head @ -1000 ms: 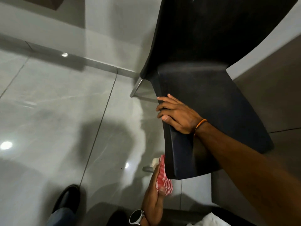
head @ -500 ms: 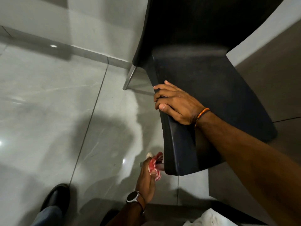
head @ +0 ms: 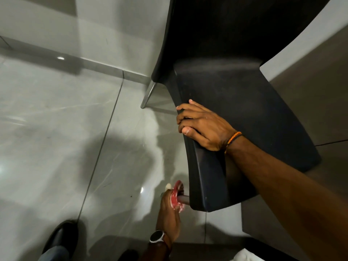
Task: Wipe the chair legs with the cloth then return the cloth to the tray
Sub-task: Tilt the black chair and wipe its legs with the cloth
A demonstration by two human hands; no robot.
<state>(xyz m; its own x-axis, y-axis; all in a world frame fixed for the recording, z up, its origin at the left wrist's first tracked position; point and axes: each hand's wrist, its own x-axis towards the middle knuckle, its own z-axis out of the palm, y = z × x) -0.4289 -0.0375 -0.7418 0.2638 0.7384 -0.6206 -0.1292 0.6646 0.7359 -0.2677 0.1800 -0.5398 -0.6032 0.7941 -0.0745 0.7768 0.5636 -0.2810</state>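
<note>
A black plastic chair (head: 244, 102) fills the upper right. My right hand (head: 201, 127) grips the left edge of its seat, fingers curled over the rim. Below the seat's front corner my left hand (head: 168, 213), with a watch on the wrist, holds a red-and-white checked cloth (head: 176, 195) wrapped around the near metal chair leg (head: 183, 199). Only a short grey stretch of that leg shows between cloth and seat. A second metal leg (head: 147, 95) slants down to the floor at the back left.
Glossy grey floor tiles (head: 56, 138) spread to the left, meeting a wall skirting (head: 105, 66) at the back. My black shoe (head: 62, 236) rests at the bottom left. A bit of white fabric (head: 246, 256) shows at the bottom right edge.
My left hand has slid the cloth along the near leg, away from the seat corner, so it now bunches tighter around the tube. The right hand keeps its grip on the seat edge.
</note>
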